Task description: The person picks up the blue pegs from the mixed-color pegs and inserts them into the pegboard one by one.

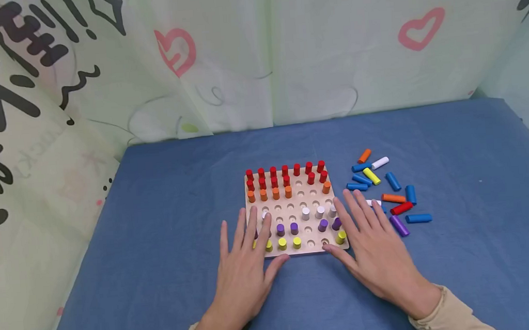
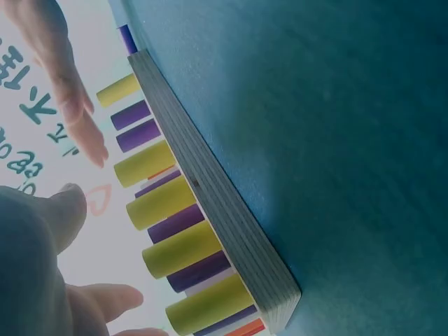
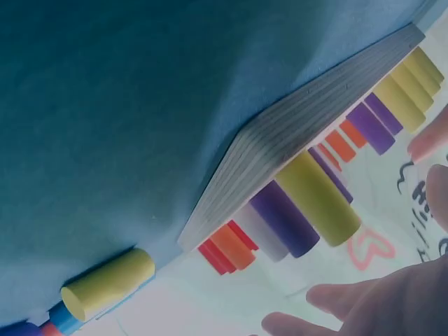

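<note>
A wooden pegboard [image 1: 318, 250] stands in the middle of the blue cloth, with coloured pegs upright in rows of holes. Red pegs [image 1: 273, 172] fill much of the back; orange, white, purple and yellow pegs [image 1: 282, 244] stand towards the front, among bare holes. My left hand [image 1: 243, 278] is over the board's front left corner, fingers spread and straight, holding nothing. Over the front right corner my right hand [image 1: 378, 252] is spread the same way, its thumb near a bare front hole. The hands hide some pegs at both sides.
Loose pegs lie scattered right of the board, among them a blue peg [image 1: 419, 218], a purple peg [image 1: 399, 225] and an orange peg [image 1: 364, 156]. A printed curtain [image 1: 332, 77] rises behind the table's back edge and along the left side.
</note>
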{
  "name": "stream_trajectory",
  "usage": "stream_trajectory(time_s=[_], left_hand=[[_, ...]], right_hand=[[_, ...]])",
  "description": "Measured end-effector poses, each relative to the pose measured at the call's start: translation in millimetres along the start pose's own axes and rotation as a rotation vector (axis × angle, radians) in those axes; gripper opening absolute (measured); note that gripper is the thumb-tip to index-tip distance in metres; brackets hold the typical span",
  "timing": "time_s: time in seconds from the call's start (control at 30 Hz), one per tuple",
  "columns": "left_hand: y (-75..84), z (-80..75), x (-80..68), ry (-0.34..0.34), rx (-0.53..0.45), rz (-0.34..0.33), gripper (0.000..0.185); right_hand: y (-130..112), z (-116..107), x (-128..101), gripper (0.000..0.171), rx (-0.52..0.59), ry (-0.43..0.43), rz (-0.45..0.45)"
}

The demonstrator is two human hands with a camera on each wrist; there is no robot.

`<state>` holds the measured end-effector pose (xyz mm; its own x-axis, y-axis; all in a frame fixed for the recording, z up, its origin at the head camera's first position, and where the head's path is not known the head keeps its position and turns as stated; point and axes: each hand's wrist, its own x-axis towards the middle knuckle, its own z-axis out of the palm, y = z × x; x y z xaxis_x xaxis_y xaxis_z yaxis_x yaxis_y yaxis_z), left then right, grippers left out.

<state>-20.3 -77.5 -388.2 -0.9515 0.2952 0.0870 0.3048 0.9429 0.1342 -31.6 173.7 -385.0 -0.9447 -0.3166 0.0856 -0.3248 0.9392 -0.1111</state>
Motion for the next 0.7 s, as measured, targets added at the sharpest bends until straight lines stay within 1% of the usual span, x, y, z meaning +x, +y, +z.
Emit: stream_trajectory(time_s=[0.2, 0.43, 0.53, 0.7], left_hand=[[-2.1, -2.9, 1.6, 0.051, -0.036, -0.011, 0.078], [-6.3, -5.2, 3.5, 0.117, -0.066, -0.015, 0.075], [-8.8, -5.1, 5.4, 0.150, -0.073, -0.007, 0.074], [-10.7, -8.3, 9.3, 0.183, -0.109, 0.006, 0.073]], right_hand=[[2.7, -3.8, 1.1, 0.089, 0.007, 0.035, -0.009], [4.3, -11.5, 3.2, 0.085, 0.023, 0.039, -0.017], [5.6, -13.9, 4.2, 0.083, 0.026, 0.064, -0.027], [8.1, -15.1, 5.5, 0.081, 0.036, 0.086, -0.046]])
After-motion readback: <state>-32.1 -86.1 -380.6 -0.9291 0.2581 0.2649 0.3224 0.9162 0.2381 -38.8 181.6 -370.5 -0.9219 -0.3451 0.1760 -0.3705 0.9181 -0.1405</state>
